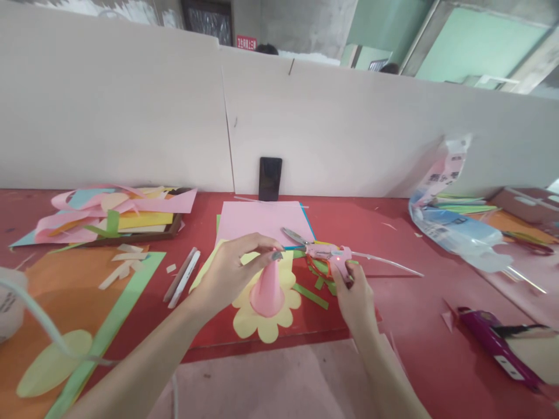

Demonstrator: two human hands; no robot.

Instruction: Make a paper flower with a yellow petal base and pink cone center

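A pink paper cone (267, 293) stands upright on a yellow flower-shaped paper (267, 331) with rounded petals. The thumb and fingers of my left hand (248, 259) are closed at the cone's tip, which they partly hide. My right hand (354, 294) grips a pink hot glue gun (325, 251). Its blue nozzle points left, close to the cone's tip and my left fingertips; whether it touches cannot be told. A clear glue stick (388, 263) sticks out of its back end. Scissors (296, 235) lie behind the gun, partly covered by it.
Pink paper (262, 218) lies behind the flower, and green strips (312, 295) to its right. Pens (186, 279) and a box of paper scraps (144, 235) sit left. A phone (269, 179) leans on the white partition (327, 128). A purple tool (498, 346) rests at right.
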